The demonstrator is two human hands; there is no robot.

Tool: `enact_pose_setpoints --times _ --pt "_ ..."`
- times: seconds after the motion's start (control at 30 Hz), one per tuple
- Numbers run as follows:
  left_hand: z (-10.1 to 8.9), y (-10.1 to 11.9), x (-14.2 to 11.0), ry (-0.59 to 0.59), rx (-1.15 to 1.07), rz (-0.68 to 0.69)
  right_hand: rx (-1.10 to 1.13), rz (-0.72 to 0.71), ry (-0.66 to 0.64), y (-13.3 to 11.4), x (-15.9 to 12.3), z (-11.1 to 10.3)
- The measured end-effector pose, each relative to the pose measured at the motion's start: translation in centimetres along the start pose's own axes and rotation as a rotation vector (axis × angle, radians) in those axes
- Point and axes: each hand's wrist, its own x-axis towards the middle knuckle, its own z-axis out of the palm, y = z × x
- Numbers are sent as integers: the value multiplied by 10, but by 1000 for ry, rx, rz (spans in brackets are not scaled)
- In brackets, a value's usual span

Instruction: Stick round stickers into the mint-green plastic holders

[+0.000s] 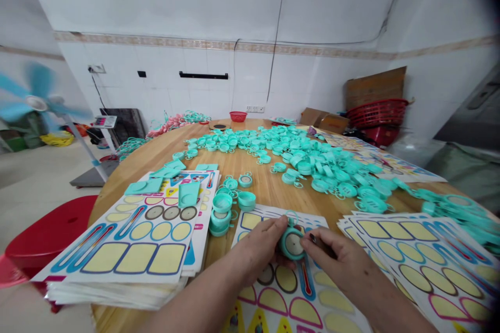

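My left hand is closed around a teal toy stopwatch, a round plastic case with a loop on top and a pale dial sticker on its face. My right hand is at its right edge, fingers closed on a dark thin tool, mostly hidden, whose kind I cannot make out. Below both hands lies a sticker sheet with round, arched and thermometer shapes. Just left of the hands, several teal round cases stand stacked beside one with a dial.
A heap of teal cases spreads across the wooden table. Sticker sheet stacks lie left and right, the left one bearing flat teal pieces. A red stool and a fan stand left; a red basket is behind.
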Motion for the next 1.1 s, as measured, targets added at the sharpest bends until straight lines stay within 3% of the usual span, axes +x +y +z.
enact_pose_setpoints --times 0.17,0.43,0.6,0.77,0.97,1.1 --pt "-1 -1 0 -7 -13 25 -103 -59 91 -5 -1 1" --pt "0 -8 2 -123 73 155 -414 -201 201 -1 0 -3" --pt "-3 -12 6 -116 216 249 -350 -120 175 6 2 -3" --pt "-5 -6 1 -119 332 283 -293 103 321 7 7 -4" --pt "-2 3 -6 -79 439 354 -65 -23 129 2 4 -2" --pt "0 5 -11 24 553 412 109 -39 9 8 6 0"
